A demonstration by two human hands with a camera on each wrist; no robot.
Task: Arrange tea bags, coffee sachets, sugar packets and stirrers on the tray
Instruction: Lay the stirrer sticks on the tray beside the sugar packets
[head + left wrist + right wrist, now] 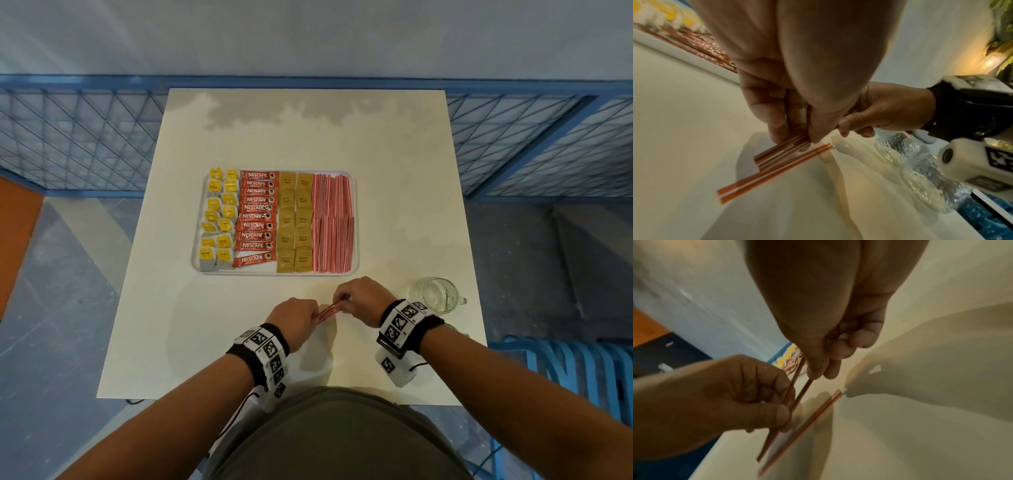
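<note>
L hand (297, 318) and R hand (361, 301) both pinch a small bunch of red stirrers (326, 312) just above table (239, 342), near side of tray (355, 219). Two loose stirrers (774, 173) lie on table beneath. Tray holds tea bags (219, 219), coffee sachets (257, 217), sugar packets (295, 222), stirrer rows (333, 222). Glass mug (436, 294) to R.

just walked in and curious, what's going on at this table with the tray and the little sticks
A person is stocking a white tray with tea bags, coffee sachets, sugar packets and stirrers in neat columns. It already looks nearly full. Both the left hand and the right hand pinch a few more red stirrers just above the table; another lies on it. A glass mug stands to the right.
</note>
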